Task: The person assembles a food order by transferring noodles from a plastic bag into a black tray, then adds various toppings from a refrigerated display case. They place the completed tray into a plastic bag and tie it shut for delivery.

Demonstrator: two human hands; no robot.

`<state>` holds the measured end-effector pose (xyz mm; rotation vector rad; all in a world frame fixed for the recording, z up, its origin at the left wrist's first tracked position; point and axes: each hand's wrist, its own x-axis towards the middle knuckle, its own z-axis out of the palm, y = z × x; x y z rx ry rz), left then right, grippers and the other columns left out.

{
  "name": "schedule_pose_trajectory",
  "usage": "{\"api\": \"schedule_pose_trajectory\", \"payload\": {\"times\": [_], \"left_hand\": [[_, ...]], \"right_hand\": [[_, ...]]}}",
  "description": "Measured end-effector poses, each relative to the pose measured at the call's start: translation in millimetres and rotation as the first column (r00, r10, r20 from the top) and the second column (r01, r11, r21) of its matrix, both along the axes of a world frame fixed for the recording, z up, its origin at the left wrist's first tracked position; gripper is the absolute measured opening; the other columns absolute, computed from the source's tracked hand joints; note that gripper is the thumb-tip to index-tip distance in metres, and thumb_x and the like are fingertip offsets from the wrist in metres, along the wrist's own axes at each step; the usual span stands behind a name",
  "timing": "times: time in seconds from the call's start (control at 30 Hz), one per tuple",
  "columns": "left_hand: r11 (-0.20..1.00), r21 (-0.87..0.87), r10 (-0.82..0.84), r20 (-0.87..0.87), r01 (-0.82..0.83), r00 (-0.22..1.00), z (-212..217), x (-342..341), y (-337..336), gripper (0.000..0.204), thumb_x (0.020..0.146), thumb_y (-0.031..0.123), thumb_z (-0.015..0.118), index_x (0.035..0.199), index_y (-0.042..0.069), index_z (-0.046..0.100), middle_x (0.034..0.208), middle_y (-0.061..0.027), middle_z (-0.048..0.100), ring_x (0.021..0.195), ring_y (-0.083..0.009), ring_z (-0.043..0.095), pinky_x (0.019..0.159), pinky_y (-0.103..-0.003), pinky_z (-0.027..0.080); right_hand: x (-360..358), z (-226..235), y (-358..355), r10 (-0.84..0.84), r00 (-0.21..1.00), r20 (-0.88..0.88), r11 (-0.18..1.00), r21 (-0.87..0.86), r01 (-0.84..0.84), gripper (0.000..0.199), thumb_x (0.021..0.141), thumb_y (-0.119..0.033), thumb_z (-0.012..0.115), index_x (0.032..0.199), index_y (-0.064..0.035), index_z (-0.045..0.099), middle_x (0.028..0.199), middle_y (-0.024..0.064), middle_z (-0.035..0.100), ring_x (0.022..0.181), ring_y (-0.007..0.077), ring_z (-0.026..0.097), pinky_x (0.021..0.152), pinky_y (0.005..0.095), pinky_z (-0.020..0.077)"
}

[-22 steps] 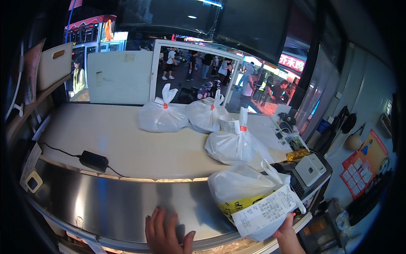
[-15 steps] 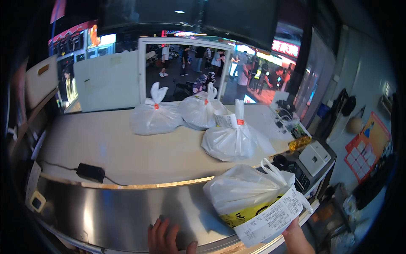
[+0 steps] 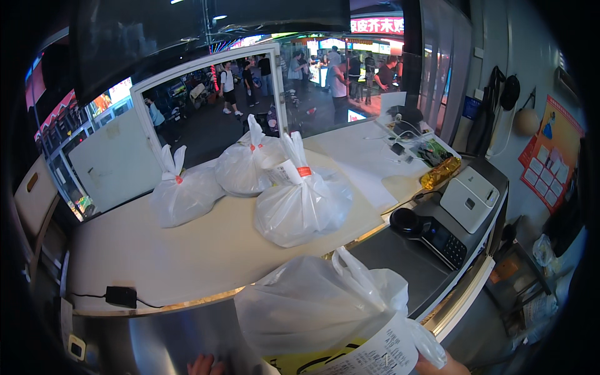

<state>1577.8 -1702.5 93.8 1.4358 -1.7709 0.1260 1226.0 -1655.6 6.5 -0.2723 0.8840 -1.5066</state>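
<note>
A large white plastic bag stands at the front edge of the steel counter, with its handles gathered upward. Its lower part shows a yellow printed band. A long paper receipt lies against the bag's near side. At the receipt's right edge, my right hand is closed on it, mostly hidden by paper and plastic. Left of the bag, only the fingers of my left hand show at the lower edge, holding nothing visible. Three tied bags sit behind: a left bag, a middle bag and a right bag.
A black card terminal and a white printer stand at the right. Near them lies a gold-wrapped roll. A black power adapter rests at the left of the pale counter. Beyond the window frame, people stand outside.
My view has turned to the right and come closer to the near bag. The bag, receipt and both my hands now sit lower in the picture. My right hand keeps hold of the receipt.
</note>
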Motion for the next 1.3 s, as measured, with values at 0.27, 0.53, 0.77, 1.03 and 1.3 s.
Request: {"api": "schedule_pose_trajectory", "payload": {"times": [0.27,0.53,0.77,1.03,1.3], "left_hand": [[0.998,-0.062,0.032,0.078,-0.027,0.996,-5,0,8,0.051,0.087,0.035,0.056,0.12,-0.003,0.057,0.121,-0.0222,0.059,0.113,-0.0446,0.053,0.102,-0.055,0.036],[0.995,-0.062,0.082,0.019,-0.081,0.996,2,5,15,0.046,0.085,0.035,0.062,0.119,0.004,0.058,0.121,-0.0168,0.058,0.109,-0.0381,0.054,0.093,-0.05,0.041],[0.997,-0.039,0.063,-0.04,-0.065,0.997,-11,12,11,0.045,0.081,0.036,0.064,0.111,0.002,0.061,0.116,-0.018,0.058,0.114,-0.0378,0.053,0.103,-0.059,0.031],[0.992,-0.098,0.077,-0.073,-0.084,0.994,-18,15,12,0.041,0.081,0.034,0.064,0.107,0.002,0.062,0.111,-0.016,0.06,0.112,-0.0354,0.055,0.102,-0.059,0.033],[0.992,-0.107,0.053,-0.089,-0.062,0.995,-16,18,10,0.041,0.082,0.033,0.062,0.108,0.002,0.06,0.111,-0.0158,0.061,0.11,-0.0378,0.055,0.101,-0.057,0.034]], "right_hand": [[3,0,-12,-0.005,0.999,-0.054,1.0,0.012,0.006,0.06,0.089,-0.039,0.055,0.137,-0.0041,0.048,0.131,0.0147,0.057,0.117,0.0332,0.058,0.1,0.0519,0.0457],[39,77,-55,0.23,0.971,-0.071,0.972,-0.028,-0.233,0.057,0.068,-0.013,0.061,0.123,-0.0004,0.053,0.106,0.0129,0.063,0.104,0.0265,0.06,0.093,0.0423,0.0494],[146,115,-171,0.547,0.828,-0.121,0.829,-0.06,-0.556,0.055,0.072,-0.018,0.053,0.124,0.002,0.047,0.119,0.0187,0.056,0.108,0.0338,0.058,0.086,0.0501,0.0554],[285,93,-254,0.21,0.957,-0.201,0.977,0.009,-0.213,0.039,0.079,-0.019,0.053,0.114,-0.0016,0.046,0.125,0.018,0.043,0.11,0.0344,0.05,0.076,0.048,0.0562],[335,85,-260,0.556,0.778,-0.291,0.815,0.007,-0.58,0.039,0.091,-0.021,0.055,0.123,0.0012,0.048,0.121,0.0181,0.052,0.1,0.0299,0.057,0.087,0.0358,0.0532]]}}
